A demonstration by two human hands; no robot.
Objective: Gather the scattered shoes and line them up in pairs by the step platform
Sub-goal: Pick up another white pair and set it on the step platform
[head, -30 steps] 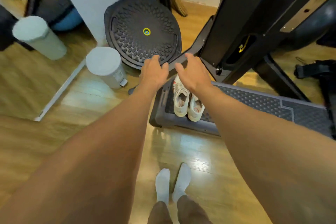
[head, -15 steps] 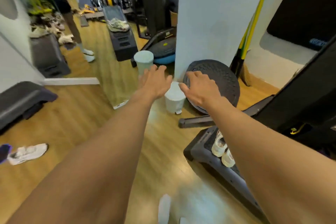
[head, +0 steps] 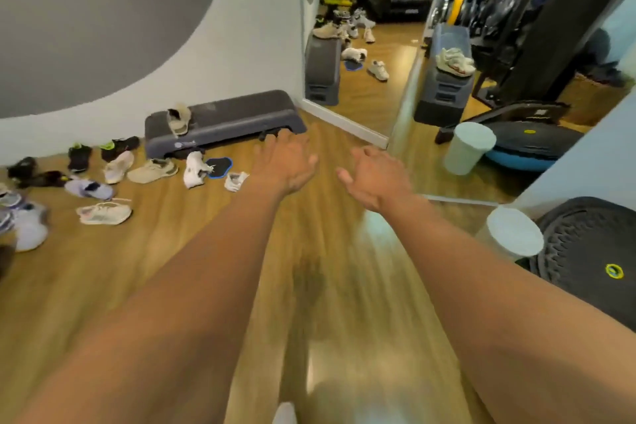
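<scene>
A grey step platform [head: 237,117] lies against the wall at the left, with one beige shoe [head: 179,119] on top of it. Several shoes are scattered on the wooden floor in front of and left of it: a white one [head: 194,169], a beige one [head: 153,170], a pale pink one [head: 118,162], a lilac one [head: 89,189], a white-pink one [head: 103,213] and dark ones [head: 118,146]. My left hand [head: 287,163] and my right hand [head: 377,179] reach forward above the floor, both empty with fingers apart, well short of the shoes.
A blue-rimmed slider disc [head: 218,167] lies among the shoes. A wall mirror [head: 361,45] reflects the room. A white bin [head: 512,232] and a black balance board [head: 592,251] stand at the right. Bare floor lies straight ahead.
My view has swung left, from the platform holding the white pair to the other platform and the scattered shoes. Both hands stay stretched out and empty.
</scene>
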